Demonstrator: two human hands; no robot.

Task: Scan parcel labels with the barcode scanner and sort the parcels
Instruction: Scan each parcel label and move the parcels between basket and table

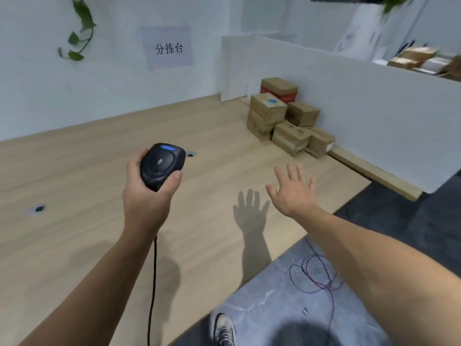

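Observation:
My left hand [147, 193] grips a black barcode scanner [162, 164] with a blue button on top, held above the wooden table [74, 171]; its black cable hangs down toward me. My right hand [294, 189] hovers over the table's right part, fingers spread and straight, holding nothing. A pile of several brown cardboard parcels [289, 116] sits at the table's far right corner against a white partition, beyond my right hand and apart from it. The top front parcel carries a blue round sticker [271, 101].
A white partition [361, 108] runs along the table's right side, with more parcels [419, 58] behind it. A paper sign [168, 47] hangs on the back wall. Two cable holes [39, 209] are set in the tabletop. Thin wires [316, 275] lie on the grey floor by my shoe.

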